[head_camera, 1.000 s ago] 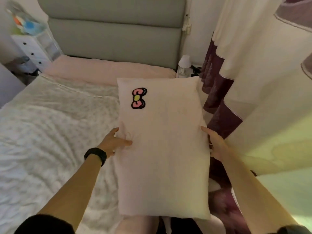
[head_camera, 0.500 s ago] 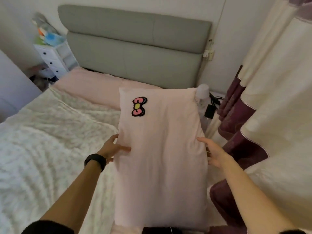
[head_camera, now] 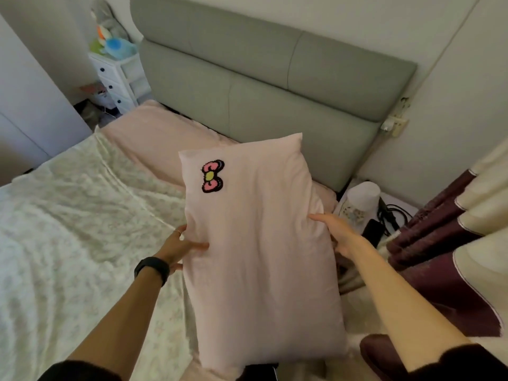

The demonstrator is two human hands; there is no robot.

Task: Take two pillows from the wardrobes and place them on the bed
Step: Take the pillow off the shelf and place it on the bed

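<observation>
So we had the pink pillow [head_camera: 261, 257] held up between our two grips, with its bow patch [head_camera: 212, 176] out past both of them. The left grip [head_camera: 178, 246] pinched one long edge, thumb on the front and fingers tucked behind, and the right grip [head_camera: 336, 232] clamped the opposite edge likewise. The bed [head_camera: 68, 229] lay below and to the left of the left grip.

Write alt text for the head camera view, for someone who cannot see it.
A left hand and a right hand hold a pink pillow with a bow patch by its long sides, over a bed with a floral cover. A grey headboard stands behind, pink bedding lies below it, and dark red curtains hang at right.
</observation>
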